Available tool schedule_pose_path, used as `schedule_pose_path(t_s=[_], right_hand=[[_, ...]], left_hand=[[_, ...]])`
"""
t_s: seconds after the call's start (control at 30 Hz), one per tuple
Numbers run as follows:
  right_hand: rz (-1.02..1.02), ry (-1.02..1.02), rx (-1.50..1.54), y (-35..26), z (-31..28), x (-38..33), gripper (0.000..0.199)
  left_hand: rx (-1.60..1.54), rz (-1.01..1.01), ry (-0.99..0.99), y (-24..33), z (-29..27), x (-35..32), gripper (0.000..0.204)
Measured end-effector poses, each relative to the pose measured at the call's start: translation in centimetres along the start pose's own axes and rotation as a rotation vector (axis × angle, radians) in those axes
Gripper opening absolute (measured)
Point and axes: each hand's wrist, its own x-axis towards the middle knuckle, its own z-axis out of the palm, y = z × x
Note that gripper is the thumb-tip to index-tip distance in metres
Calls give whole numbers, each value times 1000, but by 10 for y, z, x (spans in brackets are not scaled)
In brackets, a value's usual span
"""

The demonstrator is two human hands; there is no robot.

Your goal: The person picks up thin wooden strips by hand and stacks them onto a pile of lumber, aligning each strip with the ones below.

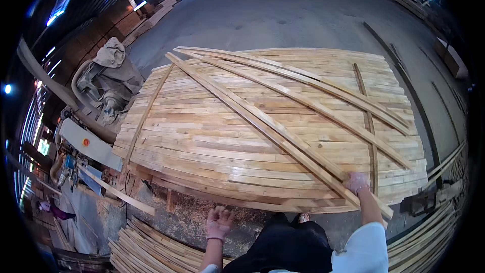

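My right hand [357, 182] is closed on the near end of a long wooden strip [283, 132], which slants from the far left across a wide stack of strips [217, 146]. A second strip [262, 134] runs close alongside it. My left hand [220, 222] hangs in front of the stack's near edge, fingers apart and partly curled, with nothing in it. Farther off, more loose strips [303, 99] lie slanted over the stack. Two thin crosspieces, one at the left [146, 116] and one at the right [368, 126], lie across the boards.
A machine with a pale panel [91, 141] stands at the left, a single strip [121, 194] jutting from it. Behind it is a dusty covered machine [111, 71]. More strips are piled low at the near left [146, 250] and near right [424, 237]. Sawdust [192, 207] covers the floor.
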Motion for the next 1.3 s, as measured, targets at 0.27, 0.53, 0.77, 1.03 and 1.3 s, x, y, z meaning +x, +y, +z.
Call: schedule_pose_path(t_s=[0.27, 0.53, 0.77, 1.03, 1.3], right_hand=[[-58, 455, -92, 20, 1, -143, 47], [115, 491, -122, 58, 91, -336, 51], [476, 9, -270, 45, 161, -430, 30], [685, 204, -201, 134, 178, -451, 29], [395, 82, -312, 201, 135, -305, 31]], left_hand=[[288, -380, -114, -113, 99, 105, 62], [296, -550, -240, -166, 169, 133, 57], [159, -737, -414, -166, 115, 34, 23], [337, -880, -437, -156, 58, -59, 39], [185, -721, -196, -162, 26, -95, 39]])
